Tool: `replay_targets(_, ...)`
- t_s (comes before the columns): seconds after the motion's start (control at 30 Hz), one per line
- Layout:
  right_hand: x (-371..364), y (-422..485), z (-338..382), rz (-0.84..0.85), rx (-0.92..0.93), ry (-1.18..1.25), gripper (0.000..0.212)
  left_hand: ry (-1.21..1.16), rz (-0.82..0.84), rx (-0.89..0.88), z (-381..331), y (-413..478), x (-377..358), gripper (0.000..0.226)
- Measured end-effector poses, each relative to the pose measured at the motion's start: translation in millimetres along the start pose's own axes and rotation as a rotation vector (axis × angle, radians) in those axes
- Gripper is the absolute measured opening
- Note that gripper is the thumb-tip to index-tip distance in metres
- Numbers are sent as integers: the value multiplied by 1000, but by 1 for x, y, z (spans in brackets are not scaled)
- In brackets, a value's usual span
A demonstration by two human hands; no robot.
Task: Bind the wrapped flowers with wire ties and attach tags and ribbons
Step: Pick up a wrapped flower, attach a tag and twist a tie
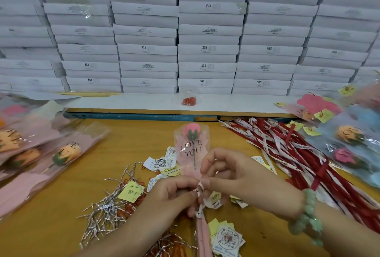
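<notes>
The wrapped flower (192, 145), a pink rose in a clear sleeve printed LOVE YOU, lies along the middle of the surface (61, 226) with its head pointing away and its stem running back toward the person. Both hands meet at the gathered neck of the sleeve. The left hand (172, 197) has its fingers (185, 183) curled tight around the neck, and the right hand (236, 176) pinches a white printed ribbon (200, 187) there between thumb and forefinger, the other fingers lifted clear. The step looks like knotting the ribbon at the neck. To do it well, the left grip should not slacken until the knot bites, or the sleeve will spread. The pull should run straight across the stem so the rose is not bent, and the printed face should end up outward. Whether a wire tie already sits under the fingers cannot be told. Supplies lie close: silver wire ties (109, 205) just left of the hands, tags (160, 163) beside the sleeve, and loose ribbons (287, 153) to the right. Other sleeved flowers (349, 137) lie further out.
</notes>
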State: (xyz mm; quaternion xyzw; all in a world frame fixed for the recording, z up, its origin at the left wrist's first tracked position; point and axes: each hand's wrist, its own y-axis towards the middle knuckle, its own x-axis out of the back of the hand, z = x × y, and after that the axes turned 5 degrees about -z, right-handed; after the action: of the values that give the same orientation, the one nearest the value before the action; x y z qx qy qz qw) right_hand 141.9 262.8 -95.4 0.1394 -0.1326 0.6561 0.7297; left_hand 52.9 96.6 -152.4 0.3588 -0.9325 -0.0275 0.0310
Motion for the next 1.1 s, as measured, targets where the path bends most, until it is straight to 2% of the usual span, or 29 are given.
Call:
replay_targets(0.17, -1, 0, 1, -21, -36, 120, 9, 14, 5, -12, 1, -1, 1, 39)
replay_targets(0.33, -3, -1, 1, 2, 15, 138, 14, 35, 8, -33, 3, 1, 0, 24)
replay_targets(0.43, 0, 0, -3, -148, 197, -153, 15, 49, 8, -55, 1, 0, 0, 21)
replay_targets(0.53, 3, 2, -6, -118, 214, -363, 10, 32, -8, -59, 1, 0, 0, 24)
replay_targets(0.6, 2, 3, -8, -63, 184, -392, 6, 37, -28, -44, 1, 0, 0, 31)
replay_targets(0.73, 3, 3, -11, -63, 178, -457, 6, 41, -28, -39, 1, -1, -1, 36)
replay_targets(0.87, 4, 3, -9, -62, 183, -509, 9, 43, -17, -65, 3, 0, 0, 28)
replay_targets(1.1, 3, -4, 0, -33, 208, -637, 9, -130, -70, -27, 12, 5, 4, 30)
